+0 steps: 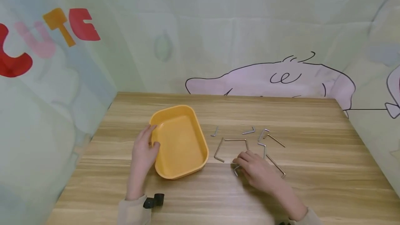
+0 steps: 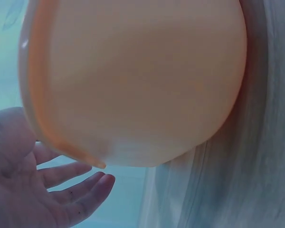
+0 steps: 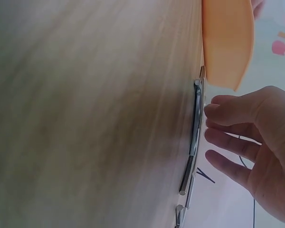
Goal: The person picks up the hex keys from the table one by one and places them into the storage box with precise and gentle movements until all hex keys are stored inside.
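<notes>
A yellow plastic tray [image 1: 179, 145] stands on the table with nothing in it. My left hand [image 1: 145, 152] holds its left rim, thumb on the inner side; in the left wrist view the fingers [image 2: 76, 194] extend past the rim. Right of the tray, my right hand [image 1: 257, 171] hovers low with loosely bent fingers over a small silver hex key [image 1: 236, 171], partly hidden beneath them. In the right wrist view a gap shows between the fingertips [image 3: 213, 113] and the silver hex key [image 3: 196, 118]. Nothing is visible in that hand.
Several L-shaped hex keys lie scattered around the right hand: a bronze one [image 1: 235, 140], another bronze one [image 1: 215, 156], a silver one [image 1: 249, 132], and a long bronze one [image 1: 275, 165]. The wood-grain table [image 1: 200, 204] meets a printed cloth wall [image 1: 200, 44] at the back.
</notes>
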`<state>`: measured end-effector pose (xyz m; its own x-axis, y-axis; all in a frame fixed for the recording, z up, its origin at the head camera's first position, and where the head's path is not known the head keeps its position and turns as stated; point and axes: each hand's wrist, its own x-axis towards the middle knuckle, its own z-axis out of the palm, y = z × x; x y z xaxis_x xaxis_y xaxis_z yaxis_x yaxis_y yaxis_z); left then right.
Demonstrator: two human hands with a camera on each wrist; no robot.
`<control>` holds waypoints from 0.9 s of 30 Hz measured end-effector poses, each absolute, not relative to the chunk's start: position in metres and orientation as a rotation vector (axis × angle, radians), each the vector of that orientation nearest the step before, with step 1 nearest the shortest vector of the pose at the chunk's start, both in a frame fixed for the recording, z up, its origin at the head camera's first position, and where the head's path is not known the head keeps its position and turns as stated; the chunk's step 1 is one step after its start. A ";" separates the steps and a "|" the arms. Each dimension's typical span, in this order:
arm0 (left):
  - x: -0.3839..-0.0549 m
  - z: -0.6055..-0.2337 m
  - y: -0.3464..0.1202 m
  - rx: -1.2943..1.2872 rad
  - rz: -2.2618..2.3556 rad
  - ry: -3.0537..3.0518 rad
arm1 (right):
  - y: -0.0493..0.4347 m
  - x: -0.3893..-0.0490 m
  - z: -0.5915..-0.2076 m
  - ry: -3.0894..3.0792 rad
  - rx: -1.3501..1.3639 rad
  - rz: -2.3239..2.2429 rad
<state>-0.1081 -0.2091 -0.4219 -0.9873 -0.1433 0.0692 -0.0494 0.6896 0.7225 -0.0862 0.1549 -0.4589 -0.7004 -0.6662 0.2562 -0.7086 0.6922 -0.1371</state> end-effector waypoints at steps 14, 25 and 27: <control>-0.110 -0.421 -0.215 0.223 -1.362 -2.722 | 0.152 -0.085 -0.462 -2.741 1.177 0.160; -0.111 -0.424 -0.220 0.262 -1.434 -2.727 | 0.154 -0.088 -0.467 -2.628 1.229 0.049; -0.111 -0.424 -0.220 0.271 -1.449 -2.717 | 0.154 -0.088 -0.466 -2.623 1.236 0.041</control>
<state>-0.1107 -0.2204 -0.4236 -0.9833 -0.1778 -0.0377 -0.1304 0.5454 0.8280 -0.0882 0.1541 -0.4664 -0.6127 -0.7566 0.2285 -0.7633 0.6414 0.0770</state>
